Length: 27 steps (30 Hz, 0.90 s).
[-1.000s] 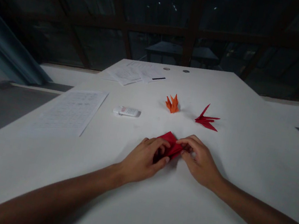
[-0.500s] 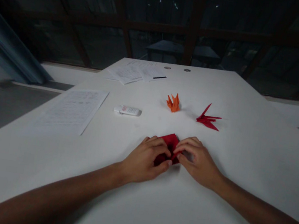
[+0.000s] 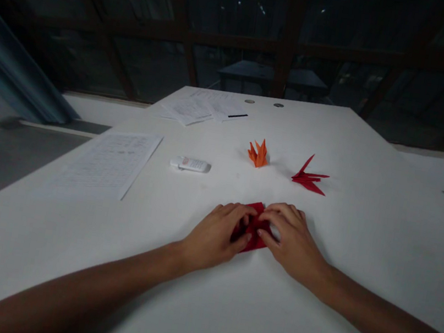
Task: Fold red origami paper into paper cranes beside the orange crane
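A folded sheet of red paper (image 3: 253, 241) lies on the white table between my hands. My left hand (image 3: 220, 234) is curled over its left part, thumb near the lower edge and fingertips toward the upper edge. From the right, my right hand (image 3: 288, 238) grips the paper's right side with bent fingers and thumb. Both hands cover much of the sheet, so its exact folds are partly hidden. Beyond them stand an orange origami crane (image 3: 259, 154) and, to its right, a red origami crane (image 3: 308, 178).
A white marker-like tube (image 3: 190, 164) lies left of the cranes. A printed sheet (image 3: 108, 163) rests at the table's left edge, with more papers (image 3: 200, 106) and a black strip (image 3: 238, 116) farther back. Two small discs (image 3: 278, 105) sit near the far edge.
My fingertips have shifted on the red paper. The raised flap between them now looks flatter, and more of the lower edge shows. The cranes have stayed put.
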{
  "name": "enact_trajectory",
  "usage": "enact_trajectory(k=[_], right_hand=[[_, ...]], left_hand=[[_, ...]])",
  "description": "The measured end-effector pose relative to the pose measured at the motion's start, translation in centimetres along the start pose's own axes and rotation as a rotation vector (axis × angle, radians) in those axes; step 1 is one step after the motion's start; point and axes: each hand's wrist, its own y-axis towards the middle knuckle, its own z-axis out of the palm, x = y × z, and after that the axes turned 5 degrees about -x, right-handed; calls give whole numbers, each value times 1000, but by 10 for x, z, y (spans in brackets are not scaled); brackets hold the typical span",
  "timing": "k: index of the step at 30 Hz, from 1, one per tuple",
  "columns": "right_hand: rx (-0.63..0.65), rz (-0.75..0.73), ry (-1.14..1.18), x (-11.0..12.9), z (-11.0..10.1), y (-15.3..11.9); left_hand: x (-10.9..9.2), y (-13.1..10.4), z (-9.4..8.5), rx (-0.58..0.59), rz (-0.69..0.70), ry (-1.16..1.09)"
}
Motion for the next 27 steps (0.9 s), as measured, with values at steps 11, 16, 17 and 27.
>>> enact_trajectory(k=[11, 16, 17, 27], right_hand=[[75, -156, -98, 5, -4, -1], [26, -102, -125, 1, -3, -1], [25, -95, -120, 1, -3, -1], [14, -68, -36, 0, -4, 1]], left_hand=[[13, 2, -9, -250, -205, 195], [19, 5, -13, -136, -217, 142], [19, 5, -14, -116, -197, 115], [29, 10, -21, -49, 18, -229]])
